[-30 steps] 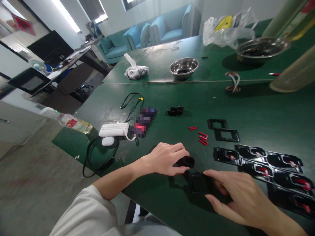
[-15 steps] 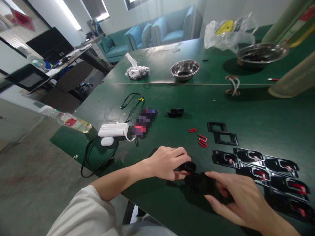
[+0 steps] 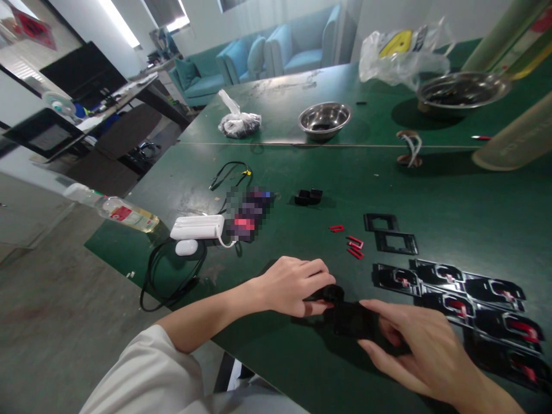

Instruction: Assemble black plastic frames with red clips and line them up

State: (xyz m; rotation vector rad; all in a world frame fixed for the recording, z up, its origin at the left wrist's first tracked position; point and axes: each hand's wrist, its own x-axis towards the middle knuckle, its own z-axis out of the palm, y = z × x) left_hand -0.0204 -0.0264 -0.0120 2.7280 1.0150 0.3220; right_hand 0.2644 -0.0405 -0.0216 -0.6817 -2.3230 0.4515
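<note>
My left hand (image 3: 297, 287) is closed on a small black curved part (image 3: 333, 292), which touches or nearly touches a flat black rectangular piece (image 3: 354, 319). That rectangular piece is pinched between the thumb and fingers of my right hand (image 3: 420, 345). Where the two black parts meet is too dark to make out. Several small red U-shaped clips (image 3: 355, 246) lie beyond my hands. Two black rectangular frames (image 3: 395, 242) rest behind the right hand. Several black assemblies with red pieces in them (image 3: 448, 305) are laid out in rows to the right.
Farther back on the green table (image 3: 276, 167) are black blocks (image 3: 309, 197), a steel bowl (image 3: 324, 119), a tied plastic bag (image 3: 238, 122) and a larger bowl (image 3: 463, 92). A white power bank (image 3: 197, 227), a blurred-out phone (image 3: 253, 214), cables and a bottle (image 3: 125, 214) occupy the left side.
Both hands keep nearly the same place and hold. The flat black piece is turned very slightly, and the view has shifted a little.
</note>
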